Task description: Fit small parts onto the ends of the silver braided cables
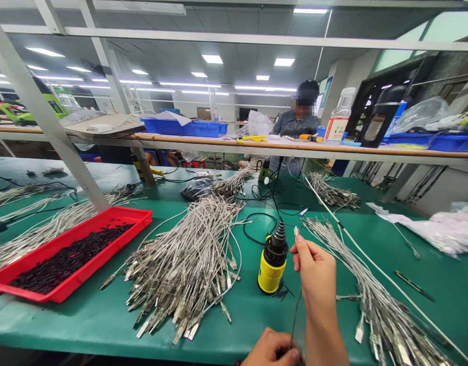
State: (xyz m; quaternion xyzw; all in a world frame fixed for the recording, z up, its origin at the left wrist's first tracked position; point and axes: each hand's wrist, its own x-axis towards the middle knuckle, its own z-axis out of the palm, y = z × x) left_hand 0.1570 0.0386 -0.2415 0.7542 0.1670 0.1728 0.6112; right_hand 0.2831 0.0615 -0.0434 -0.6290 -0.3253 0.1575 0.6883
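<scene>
In my right hand (313, 259), a thin grey cable (296, 310) is pinched near its upper end, with a small pale tip showing above the fingers. Below it my left hand (274, 348) is closed around the lower part of the same cable; what else it may hold is hidden. Just left of my right hand a yellow and black heat gun (272, 272) stands upright, its stepped nozzle pointing up. Left of that lies a big heap of grey USB cables (184, 269), metal plugs toward me. Another bundle of USB cables (366, 284) lies to the right.
A red tray (142, 216) of small black tube pieces stands at left. A white rod (371, 251) slants across the right side, near a pen-like tool (414, 285). Overhead runs a shelf (218, 145) with blue bins (203, 129) and a bottle (339, 117). A person (298, 119) sits beyond.
</scene>
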